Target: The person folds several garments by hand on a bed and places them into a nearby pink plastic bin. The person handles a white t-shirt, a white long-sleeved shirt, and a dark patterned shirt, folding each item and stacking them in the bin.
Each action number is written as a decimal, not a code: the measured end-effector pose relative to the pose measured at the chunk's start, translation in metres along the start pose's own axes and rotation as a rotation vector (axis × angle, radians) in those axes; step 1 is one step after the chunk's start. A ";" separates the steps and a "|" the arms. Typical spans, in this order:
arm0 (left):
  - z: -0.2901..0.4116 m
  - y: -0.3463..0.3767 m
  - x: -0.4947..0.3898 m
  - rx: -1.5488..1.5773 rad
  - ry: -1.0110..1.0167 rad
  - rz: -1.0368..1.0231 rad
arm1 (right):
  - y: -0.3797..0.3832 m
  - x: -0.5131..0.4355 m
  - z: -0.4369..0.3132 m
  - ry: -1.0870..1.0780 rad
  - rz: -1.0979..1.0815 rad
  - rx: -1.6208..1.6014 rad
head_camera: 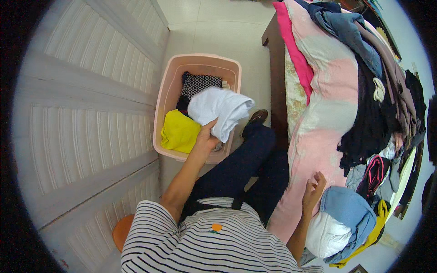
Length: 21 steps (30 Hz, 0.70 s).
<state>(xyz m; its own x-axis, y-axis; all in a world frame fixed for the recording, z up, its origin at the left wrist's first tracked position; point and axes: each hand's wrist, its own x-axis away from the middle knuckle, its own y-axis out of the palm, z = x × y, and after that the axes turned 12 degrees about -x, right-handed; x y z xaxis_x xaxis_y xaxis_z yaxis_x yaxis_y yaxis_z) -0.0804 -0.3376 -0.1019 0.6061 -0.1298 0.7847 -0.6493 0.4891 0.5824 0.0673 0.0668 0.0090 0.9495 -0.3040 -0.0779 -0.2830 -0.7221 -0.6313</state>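
My left hand [207,135] grips a folded white cloth garment [218,107] by its near edge, thumb on top. The garment is over a pink plastic tub [197,56], hiding part of what lies inside. Within the tub are a folded yellow garment [181,131] and a black-and-white patterned cloth [201,84]. My right hand [314,189] hovers at the near part of the bed, fingers apart and slightly curled, holding nothing. Close beside it lie a light blue garment [348,206] and a white garment [329,235].
White louvred doors [92,136] run along the left. On the right, a bed with a pink-and-white cover [341,75] carries a black garment [367,133], blue jeans [355,30] and several other clothes. The dark wooden bed frame [278,85] edges the tiled floor [218,37].
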 end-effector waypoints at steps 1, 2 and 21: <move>0.002 -0.011 -0.016 0.015 0.008 0.023 | 0.004 -0.004 -0.003 0.021 -0.045 0.005; 0.005 -0.022 -0.029 0.026 0.005 0.090 | 0.008 -0.007 -0.005 0.044 -0.088 -0.002; 0.012 -0.095 -0.223 -0.077 0.048 0.219 | 0.026 -0.035 -0.008 0.145 -0.299 0.092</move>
<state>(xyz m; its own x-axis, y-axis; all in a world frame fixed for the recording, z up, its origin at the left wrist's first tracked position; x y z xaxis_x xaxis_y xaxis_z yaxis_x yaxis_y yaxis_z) -0.1592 -0.3657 -0.3297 0.4766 0.0270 0.8787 -0.7322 0.5654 0.3797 0.0255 0.0537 0.0013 0.9576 -0.1769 0.2275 0.0250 -0.7354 -0.6771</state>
